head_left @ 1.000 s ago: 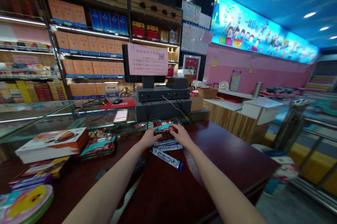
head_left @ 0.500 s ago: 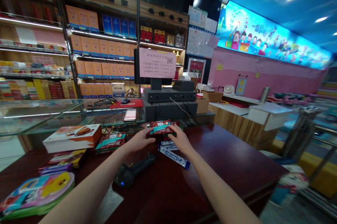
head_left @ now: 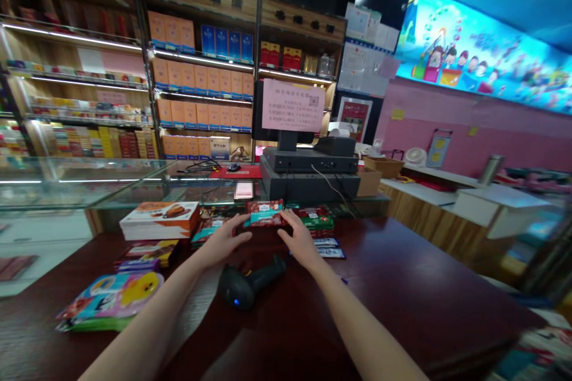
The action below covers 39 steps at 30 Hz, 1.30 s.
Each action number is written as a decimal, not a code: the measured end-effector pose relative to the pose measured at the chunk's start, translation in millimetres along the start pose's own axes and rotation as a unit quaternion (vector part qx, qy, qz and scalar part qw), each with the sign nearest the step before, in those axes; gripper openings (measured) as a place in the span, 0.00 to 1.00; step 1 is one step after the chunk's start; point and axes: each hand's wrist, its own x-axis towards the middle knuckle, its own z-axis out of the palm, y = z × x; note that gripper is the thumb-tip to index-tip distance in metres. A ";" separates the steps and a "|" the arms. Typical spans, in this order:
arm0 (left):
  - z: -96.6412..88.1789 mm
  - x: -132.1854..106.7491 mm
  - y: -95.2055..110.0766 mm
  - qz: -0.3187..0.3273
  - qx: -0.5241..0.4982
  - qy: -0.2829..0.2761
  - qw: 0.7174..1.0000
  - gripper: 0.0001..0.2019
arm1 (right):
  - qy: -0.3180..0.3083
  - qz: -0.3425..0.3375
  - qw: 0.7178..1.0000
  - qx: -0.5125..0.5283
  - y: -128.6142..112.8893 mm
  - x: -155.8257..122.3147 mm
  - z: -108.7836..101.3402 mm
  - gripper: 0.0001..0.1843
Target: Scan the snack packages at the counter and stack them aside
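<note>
Snack bar (head_left: 264, 213), lettering blurred, between left hand (head_left: 222, 248) and right hand (head_left: 301, 242)

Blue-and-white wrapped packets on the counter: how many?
2: one blue-and-white wrapped packet and a second blue-and-white wrapped packet just nearer, both lying flat on the dark red counter, beside the right hand. More could be hidden beneath them.

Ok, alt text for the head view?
The left hand and right hand flank a red-and-teal snack packet on a dark red shop counter, a black handheld barcode scanner lying just below them. A cash register stands behind.
</note>
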 end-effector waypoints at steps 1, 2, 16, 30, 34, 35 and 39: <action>-1.1 -2.3 -3.7 -0.001 -0.005 0.004 1.000 0.31 | -0.003 -0.003 1.000 -0.001 -1.0 0.0 4.0 0.32; -1.6 -4.6 -7.6 -0.003 -0.011 0.010 1.000 0.31 | -0.005 -0.006 1.000 -0.003 -1.6 -0.1 8.1 0.32; 13.8 -27.7 -42.5 -0.009 0.065 0.166 0.984 0.21 | -0.001 -0.100 0.993 -0.068 -2.7 -15.1 39.8 0.34; 18.6 -36.3 -37.7 0.083 0.109 0.249 0.959 0.17 | 0.041 -0.161 0.983 -0.084 -7.8 -20.3 38.1 0.33; 19.5 -36.9 -35.4 0.081 0.106 0.245 0.960 0.17 | 0.060 -0.162 0.982 -0.081 -9.0 -20.1 37.6 0.31; 19.7 -36.9 -35.5 0.079 0.105 0.243 0.961 0.17 | 0.061 -0.161 0.982 -0.080 -9.2 -20.0 37.1 0.31; 20.1 -36.4 -35.2 0.077 0.110 0.237 0.962 0.17 | 0.074 -0.166 0.981 -0.071 -10.1 -19.9 33.4 0.30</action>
